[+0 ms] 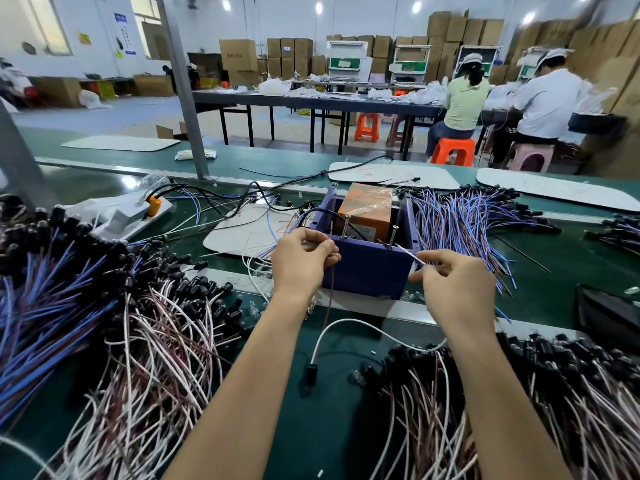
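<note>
My left hand (301, 259) pinches the upper end of a brown wire (330, 296) in front of a purple plastic box (367, 270). From those fingers the brown wire hangs straight down. My right hand (453, 282) pinches the end of a white wire (408, 253) at the box's near right corner. This white wire (349, 322) loops down over the green belt to a black plug (311, 372). Inside the purple box stands an orange carton (367, 211) with two upright screws beside it.
Heaps of white and brown wires with black plugs lie at the lower left (152, 358) and lower right (519, 393). Blue wire bundles lie at the left (45, 306) and behind the box (457, 220). White pads (242, 230) rest on the green conveyor. Two people sit at a far table (311, 102).
</note>
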A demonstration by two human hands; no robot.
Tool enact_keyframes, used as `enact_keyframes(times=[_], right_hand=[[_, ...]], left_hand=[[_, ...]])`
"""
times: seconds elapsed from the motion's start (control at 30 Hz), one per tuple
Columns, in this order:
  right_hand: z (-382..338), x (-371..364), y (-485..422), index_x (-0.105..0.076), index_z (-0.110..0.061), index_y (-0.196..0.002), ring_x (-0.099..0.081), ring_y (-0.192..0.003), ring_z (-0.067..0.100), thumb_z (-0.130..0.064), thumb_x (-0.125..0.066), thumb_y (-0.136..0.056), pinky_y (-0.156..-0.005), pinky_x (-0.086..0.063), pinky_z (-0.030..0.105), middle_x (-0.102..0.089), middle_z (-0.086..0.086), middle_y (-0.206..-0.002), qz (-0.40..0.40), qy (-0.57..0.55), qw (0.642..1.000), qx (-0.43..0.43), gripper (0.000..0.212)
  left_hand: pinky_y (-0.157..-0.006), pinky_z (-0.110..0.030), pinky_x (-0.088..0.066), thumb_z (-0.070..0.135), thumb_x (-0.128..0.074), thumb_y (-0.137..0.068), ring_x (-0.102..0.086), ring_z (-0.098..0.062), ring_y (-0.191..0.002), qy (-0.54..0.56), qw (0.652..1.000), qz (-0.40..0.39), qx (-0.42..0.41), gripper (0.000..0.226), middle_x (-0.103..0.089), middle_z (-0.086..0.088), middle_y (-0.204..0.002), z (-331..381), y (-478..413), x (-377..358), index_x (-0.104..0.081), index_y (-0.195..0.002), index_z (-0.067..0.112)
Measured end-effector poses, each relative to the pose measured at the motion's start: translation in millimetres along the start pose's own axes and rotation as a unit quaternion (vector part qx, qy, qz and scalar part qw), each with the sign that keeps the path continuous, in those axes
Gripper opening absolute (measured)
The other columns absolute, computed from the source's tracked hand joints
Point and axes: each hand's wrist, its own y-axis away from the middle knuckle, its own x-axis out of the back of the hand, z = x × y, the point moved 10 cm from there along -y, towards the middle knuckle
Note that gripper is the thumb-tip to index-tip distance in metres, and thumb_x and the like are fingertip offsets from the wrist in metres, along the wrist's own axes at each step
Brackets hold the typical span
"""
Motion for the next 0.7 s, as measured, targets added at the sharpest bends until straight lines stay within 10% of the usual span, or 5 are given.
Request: enact_keyframes(times=[0.2,0.53,0.7], right_hand=[[-1.8,-10.6,2.7,-0.071,-0.012,-0.112,-0.053,-0.049,-0.002,-0.005,-0.056,-0.093,-0.066,-0.052,0.02,-0.07,-0.005,-0.075,-0.015,-0.017,1.0,0.018,0.025],[-5.9,-15.6,4.4,-0.071,-0.015,-0.11,-0.052,-0.046,0.004,-0.008,-0.056,-0.094,-0.056,-0.045,0.021,-0.071,-0.01,-0.079,-0.03,-0.028,0.999,0.033,0.024],[-1.0,-15.1,3.1,-0.072,-0.014,-0.108,-0.057,-0.057,0.006,-0.007,-0.056,-0.092,-0.077,-0.057,0.035,-0.069,-0.013,-0.072,-0.027,-0.038,0.999,0.01,0.024]], left_hand=[[-0.065,-0.016,-0.055,-0.005,-0.066,-0.084,-0.069,-0.013,-0.063,-0.066,0.998,-0.013,-0.02,0.022,-0.071,-0.008,-0.076,2.7,3.2,-5.9,-0.065,-0.074,0.015],[-0.044,-0.013,-0.045,-0.001,-0.063,-0.088,-0.061,0.002,-0.048,-0.13,0.991,-0.011,-0.039,0.023,-0.065,0.003,-0.068,3.8,4.4,-5.4,-0.064,-0.076,0.019],[-0.043,-0.013,-0.045,-0.001,-0.062,-0.087,-0.06,0.003,-0.046,-0.146,0.988,-0.017,-0.036,0.02,-0.065,0.002,-0.065,3.3,3.6,-5.8,-0.066,-0.078,0.016]])
